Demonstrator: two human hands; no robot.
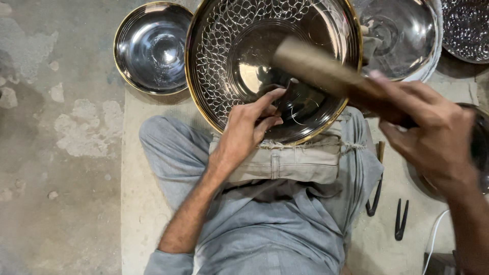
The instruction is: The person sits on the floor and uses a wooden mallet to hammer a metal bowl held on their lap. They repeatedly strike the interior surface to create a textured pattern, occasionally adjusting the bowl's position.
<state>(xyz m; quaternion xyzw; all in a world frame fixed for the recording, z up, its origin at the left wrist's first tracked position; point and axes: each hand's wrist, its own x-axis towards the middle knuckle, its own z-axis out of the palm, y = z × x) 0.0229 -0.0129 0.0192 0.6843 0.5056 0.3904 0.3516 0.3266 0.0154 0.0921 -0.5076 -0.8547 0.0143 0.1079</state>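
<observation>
Rough concrete floor [61, 153] underneath, pale mat, we sit cross-legged. Large engraved metal bowl [265, 61] rests on folded cloth pad [290, 160] on our lap, gold rim toward us. We judge bowl stiff, thin-walled, slick, easily marked; best steadied by rim. Left hand [244, 130] pinches small dark chisel [283, 99], tip on bowl's inner wall just beyond fingertips. Right hand [433, 132] closed tight round wooden mallet [326, 71], head blurred above chisel. Plain bowl [153, 48] beyond left hand; dark tools [401, 220] below right wrist.

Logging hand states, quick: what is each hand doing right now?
Left hand: closed on a small dark punch in the big bowl.
Right hand: gripping a wooden mallet.
</observation>
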